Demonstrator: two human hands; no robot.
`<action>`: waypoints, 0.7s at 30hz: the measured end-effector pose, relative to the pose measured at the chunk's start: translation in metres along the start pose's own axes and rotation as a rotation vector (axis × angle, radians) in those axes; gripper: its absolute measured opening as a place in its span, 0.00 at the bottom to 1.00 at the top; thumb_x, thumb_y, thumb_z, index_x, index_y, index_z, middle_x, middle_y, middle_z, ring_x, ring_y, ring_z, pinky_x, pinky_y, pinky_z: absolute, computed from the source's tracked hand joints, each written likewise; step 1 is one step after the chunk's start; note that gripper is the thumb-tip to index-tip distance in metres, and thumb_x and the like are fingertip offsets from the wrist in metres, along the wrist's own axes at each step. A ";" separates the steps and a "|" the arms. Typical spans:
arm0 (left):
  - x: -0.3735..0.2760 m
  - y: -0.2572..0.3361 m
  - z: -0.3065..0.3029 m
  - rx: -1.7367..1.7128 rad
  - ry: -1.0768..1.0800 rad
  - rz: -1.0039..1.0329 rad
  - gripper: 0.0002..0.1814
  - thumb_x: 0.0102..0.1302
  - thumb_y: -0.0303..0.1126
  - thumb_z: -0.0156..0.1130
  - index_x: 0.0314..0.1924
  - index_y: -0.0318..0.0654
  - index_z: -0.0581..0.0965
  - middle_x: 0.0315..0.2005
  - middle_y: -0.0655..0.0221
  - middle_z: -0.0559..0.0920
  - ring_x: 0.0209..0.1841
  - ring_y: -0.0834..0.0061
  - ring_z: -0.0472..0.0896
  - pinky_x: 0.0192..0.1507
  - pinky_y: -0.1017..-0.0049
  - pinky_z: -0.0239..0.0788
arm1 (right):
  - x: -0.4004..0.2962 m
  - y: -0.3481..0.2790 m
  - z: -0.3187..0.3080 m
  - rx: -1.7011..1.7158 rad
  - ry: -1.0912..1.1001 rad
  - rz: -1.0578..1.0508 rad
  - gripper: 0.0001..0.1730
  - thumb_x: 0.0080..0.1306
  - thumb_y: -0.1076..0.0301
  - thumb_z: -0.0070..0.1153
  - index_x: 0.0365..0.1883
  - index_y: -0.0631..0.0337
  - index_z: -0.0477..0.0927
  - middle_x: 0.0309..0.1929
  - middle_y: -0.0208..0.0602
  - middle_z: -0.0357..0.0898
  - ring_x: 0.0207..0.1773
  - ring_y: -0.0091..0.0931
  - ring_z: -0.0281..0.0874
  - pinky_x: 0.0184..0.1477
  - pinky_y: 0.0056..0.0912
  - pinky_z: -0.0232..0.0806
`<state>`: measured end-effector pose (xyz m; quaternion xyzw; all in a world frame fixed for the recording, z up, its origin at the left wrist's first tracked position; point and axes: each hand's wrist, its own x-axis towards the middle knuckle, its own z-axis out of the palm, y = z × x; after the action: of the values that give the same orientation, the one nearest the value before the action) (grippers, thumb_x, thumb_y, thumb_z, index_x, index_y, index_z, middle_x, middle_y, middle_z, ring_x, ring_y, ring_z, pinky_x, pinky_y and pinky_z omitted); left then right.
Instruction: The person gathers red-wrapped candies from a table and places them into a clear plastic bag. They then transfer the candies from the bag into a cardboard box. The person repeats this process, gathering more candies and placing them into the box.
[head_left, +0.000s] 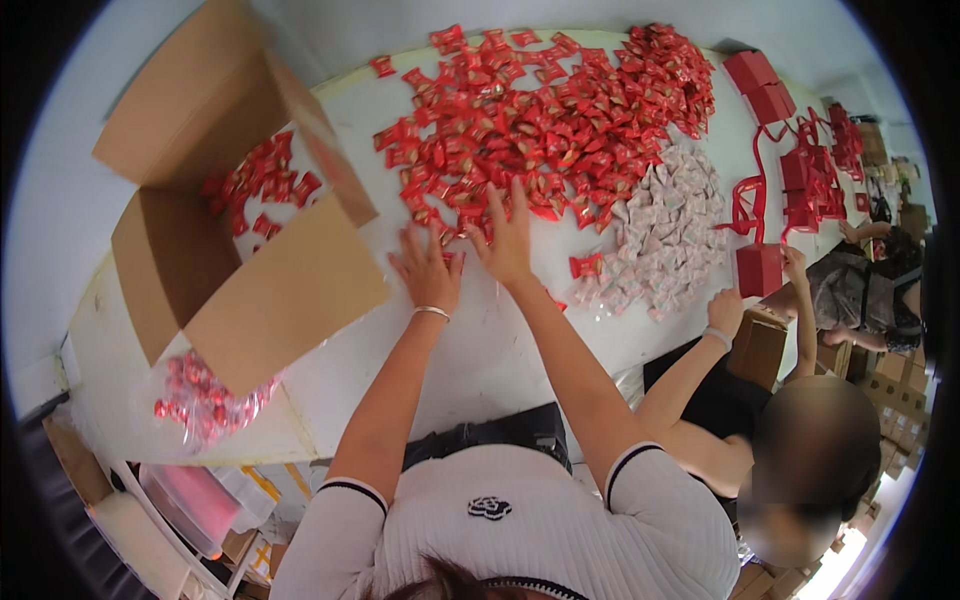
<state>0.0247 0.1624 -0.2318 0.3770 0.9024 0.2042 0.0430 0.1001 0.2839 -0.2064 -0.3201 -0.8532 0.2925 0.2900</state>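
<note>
Many red wrapped candies (517, 135) lie spread and heaped over the white table (480, 337). My left hand (429, 274) rests at the near edge of the spread, fingers apart, with a red wrapper partly under it. To its right, my right hand (504, 240) reaches onto the candies with its fingers spread. Whether a fingertip presses on a single candy cannot be told. A heap of whitish wrapped pieces (664, 232) touches the red heap on the right. Left of my hands lies an open cardboard box (285, 300), its flaps out, with more red candies (262, 176) at it.
A clear plastic bag of red-wrapped pieces (206, 397) lies at the near left. On the right, a co-worker's hands hold a red gift box (759, 270) with a ribbon. Further red boxes (801, 180) stand behind it. Another person is at the far right, near stacked cartons.
</note>
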 end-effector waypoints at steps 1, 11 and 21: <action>0.017 0.004 0.004 -0.009 0.073 -0.057 0.36 0.61 0.49 0.52 0.66 0.47 0.54 0.65 0.51 0.49 0.68 0.52 0.46 0.62 0.43 0.35 | 0.020 0.009 -0.013 -0.117 0.099 -0.089 0.38 0.57 0.54 0.57 0.64 0.52 0.59 0.68 0.57 0.43 0.68 0.50 0.44 0.65 0.52 0.43; 0.117 0.063 0.033 -0.615 0.215 -0.055 0.39 0.57 0.48 0.58 0.64 0.37 0.57 0.64 0.49 0.53 0.65 0.50 0.54 0.63 0.60 0.48 | 0.107 0.088 -0.016 -0.358 0.097 0.104 0.36 0.55 0.40 0.52 0.59 0.47 0.68 0.61 0.40 0.62 0.59 0.47 0.56 0.59 0.54 0.49; 0.116 0.108 -0.014 -1.636 0.153 -0.243 0.25 0.56 0.33 0.65 0.51 0.31 0.70 0.44 0.66 0.75 0.43 0.79 0.74 0.44 0.79 0.68 | 0.086 0.012 -0.015 0.876 0.305 0.379 0.18 0.61 0.71 0.52 0.50 0.66 0.73 0.51 0.38 0.71 0.55 0.28 0.66 0.58 0.29 0.55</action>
<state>0.0101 0.3071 -0.1670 0.1115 0.5038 0.8149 0.2640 0.0610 0.3581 -0.1780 -0.3567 -0.5249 0.6209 0.4602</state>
